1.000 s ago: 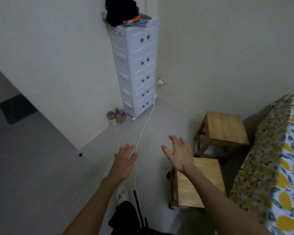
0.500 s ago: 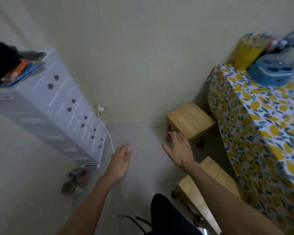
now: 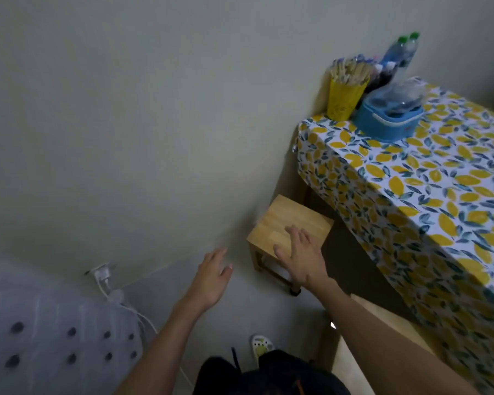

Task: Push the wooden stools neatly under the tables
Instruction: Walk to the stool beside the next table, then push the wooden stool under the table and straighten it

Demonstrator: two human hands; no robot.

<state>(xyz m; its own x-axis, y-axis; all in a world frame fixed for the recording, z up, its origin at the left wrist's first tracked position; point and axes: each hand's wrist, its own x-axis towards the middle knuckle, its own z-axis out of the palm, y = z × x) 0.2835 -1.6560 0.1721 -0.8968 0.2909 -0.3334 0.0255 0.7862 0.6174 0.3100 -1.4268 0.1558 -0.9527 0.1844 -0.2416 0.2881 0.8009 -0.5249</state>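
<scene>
Near stool (image 3: 382, 332) largely hidden behind right forearm; drawer unit (image 3: 54, 332) blurred, cut off

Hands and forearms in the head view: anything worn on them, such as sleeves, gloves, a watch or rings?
Both hands, left and right, are bare: no gloves, and no rings that I can make out. The forearms are uncovered as far as the frame shows, with no sleeve cuff, watch or wristband visible. The picture is slightly blurred, so small details could be missed.

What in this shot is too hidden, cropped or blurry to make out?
Head view:
- Near stool: mostly hidden by the right arm and the tablecloth.
- Whether the right hand touches the far stool: unclear.
- Bottles: blurred, labels unreadable.
- Drawer unit: cut off by the frame edge, blurred.
</scene>
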